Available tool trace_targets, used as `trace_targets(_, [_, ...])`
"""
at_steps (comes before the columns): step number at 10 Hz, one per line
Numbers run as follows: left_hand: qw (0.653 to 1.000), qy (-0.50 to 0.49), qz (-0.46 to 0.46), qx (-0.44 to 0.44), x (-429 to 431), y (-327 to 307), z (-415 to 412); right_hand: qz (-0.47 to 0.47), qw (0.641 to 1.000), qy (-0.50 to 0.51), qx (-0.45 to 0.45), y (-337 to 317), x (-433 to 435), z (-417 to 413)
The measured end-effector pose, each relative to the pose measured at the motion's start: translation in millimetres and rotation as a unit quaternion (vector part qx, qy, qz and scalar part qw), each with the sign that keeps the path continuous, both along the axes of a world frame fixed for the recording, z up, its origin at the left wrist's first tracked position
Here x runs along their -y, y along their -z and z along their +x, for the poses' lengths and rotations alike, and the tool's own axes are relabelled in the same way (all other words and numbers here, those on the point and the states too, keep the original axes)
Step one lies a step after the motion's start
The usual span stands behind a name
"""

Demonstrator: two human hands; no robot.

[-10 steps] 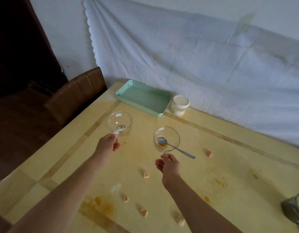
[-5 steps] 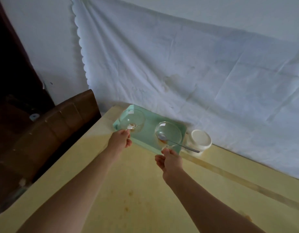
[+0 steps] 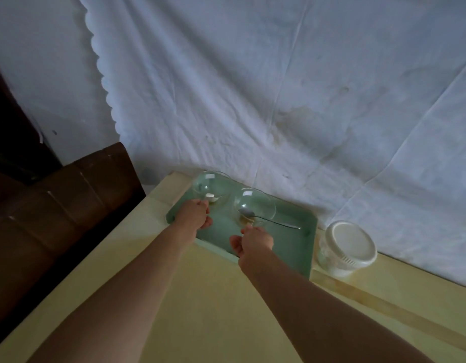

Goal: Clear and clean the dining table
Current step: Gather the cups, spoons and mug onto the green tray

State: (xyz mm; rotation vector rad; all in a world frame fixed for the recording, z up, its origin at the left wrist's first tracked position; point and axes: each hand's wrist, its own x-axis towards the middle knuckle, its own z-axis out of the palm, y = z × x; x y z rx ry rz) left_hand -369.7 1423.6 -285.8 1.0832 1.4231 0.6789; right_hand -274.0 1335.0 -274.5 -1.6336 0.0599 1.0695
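Two clear glass bowls are over the mint-green tray at the table's far corner. My left hand pinches the near rim of the left glass bowl, which holds a small white spoon. My right hand pinches the near rim of the right glass bowl; a metal spoon lies in it with its handle sticking out to the right, above an orange smear. Whether the bowls rest on the tray or hang just above it is unclear.
A white lidded container stands right of the tray. The yellow table runs toward me. A white cloth hangs on the wall behind. A brown chair stands at the table's left edge.
Both hands carried the bowls from the middle of the table to the tray. The view tilted up, so the crumbs on the table are out of sight.
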Motion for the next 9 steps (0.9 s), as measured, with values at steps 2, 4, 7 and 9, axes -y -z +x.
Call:
trace_targets(2, [1.0,0.016,0.005,0.0,-14,2,-3,0.004,0.998,-0.064,-0.017,6,-16,5])
trace_targets(4, [1.0,0.022,-0.009,-0.002,-9,-2,-3,0.033,0.993,-0.109,-0.03,4,-24,8])
trace_targets(7, [0.988,0.052,0.024,-0.145,14,-31,-8,0.037,0.996,-0.079,-0.023,-9,2,1])
trace_targets(9, [0.994,-0.092,0.05,-0.042,68,-32,-15,0.065,0.995,-0.052,-0.061,-34,87,-1])
